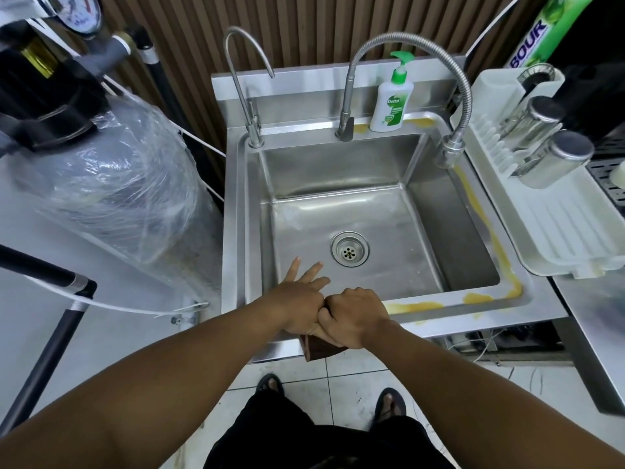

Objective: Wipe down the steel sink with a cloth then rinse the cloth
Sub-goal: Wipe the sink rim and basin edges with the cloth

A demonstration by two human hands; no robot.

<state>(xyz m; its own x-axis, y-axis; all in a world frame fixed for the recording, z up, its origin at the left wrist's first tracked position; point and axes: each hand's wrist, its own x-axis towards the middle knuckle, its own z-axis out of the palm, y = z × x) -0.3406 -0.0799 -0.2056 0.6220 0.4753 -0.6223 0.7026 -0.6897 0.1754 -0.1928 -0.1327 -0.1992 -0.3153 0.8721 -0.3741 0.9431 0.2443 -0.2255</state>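
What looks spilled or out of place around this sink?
A yellow-orange spill streaks the sink's right rim, pools along the front rim and smears the back ledge near the soap bottle. The right hand grips the cloth.

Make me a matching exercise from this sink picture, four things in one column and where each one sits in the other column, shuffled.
Things:
1 Dettol pump bottle
2 drain strainer
3 brown cloth
4 steel cups

Places:
A on the white drying rack
B in the right hand at the steel sink front rim
C on the back ledge
D in the basin floor

Pairs: 1-C; 2-D; 3-B; 4-A
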